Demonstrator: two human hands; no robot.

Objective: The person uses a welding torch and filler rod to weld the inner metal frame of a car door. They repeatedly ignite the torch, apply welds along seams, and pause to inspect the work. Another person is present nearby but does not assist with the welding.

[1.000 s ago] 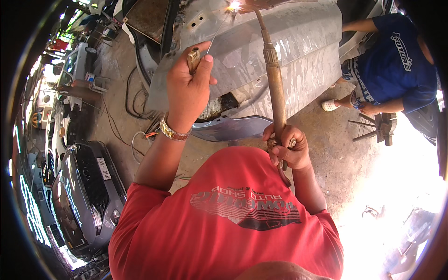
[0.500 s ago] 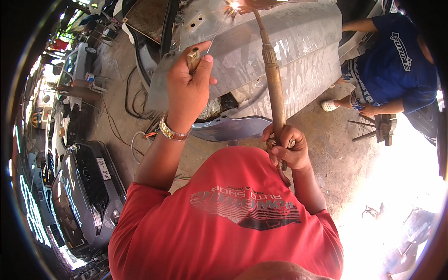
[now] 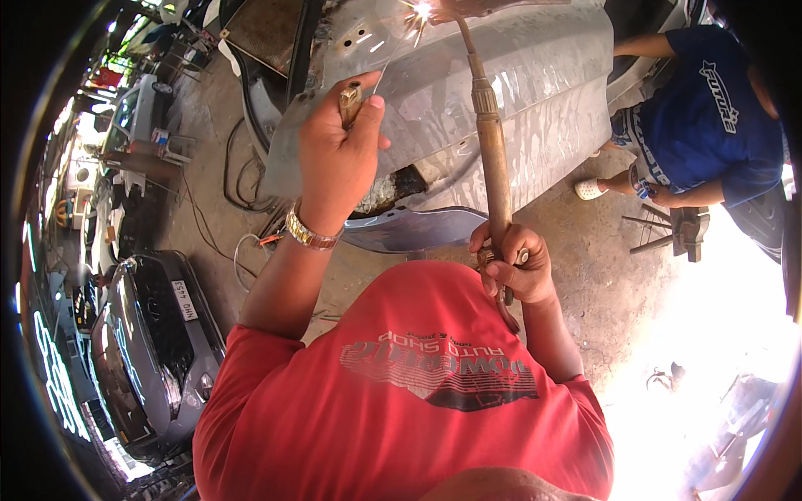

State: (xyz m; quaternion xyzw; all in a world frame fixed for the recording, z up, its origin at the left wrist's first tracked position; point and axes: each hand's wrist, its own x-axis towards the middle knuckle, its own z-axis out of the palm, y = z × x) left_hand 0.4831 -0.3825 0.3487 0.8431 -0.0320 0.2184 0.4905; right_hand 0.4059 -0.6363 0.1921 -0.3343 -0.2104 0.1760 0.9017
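My right hand point(image 3: 526, 265) grips the lower end of a brass-coloured gas welding torch point(image 3: 494, 171), fingers wrapped near its valve knobs. The torch's bent tip reaches up to a bright flame with sparks point(image 3: 422, 12) at the far edge of a grey car body panel point(image 3: 535, 71). My left hand point(image 3: 337, 163) is closed on a thin filler rod point(image 3: 385, 70), which slants up toward the sparks. A small brass-coloured block point(image 3: 350, 107) also sticks out between the left fingers; its kind is unclear. Glare hides the exact spot where rod and flame meet.
A person in a blue shirt point(image 3: 702, 108) is at the right beside a small stand point(image 3: 688, 232). Dark hoses point(image 3: 238, 171) lie on the concrete floor left of the panel. A dark car bumper point(image 3: 159, 334) stands at the lower left.
Sparks at the torch tip have grown brighter and spread wider. My left hand has shifted very slightly with the rod; my right hand and the torch look almost still.
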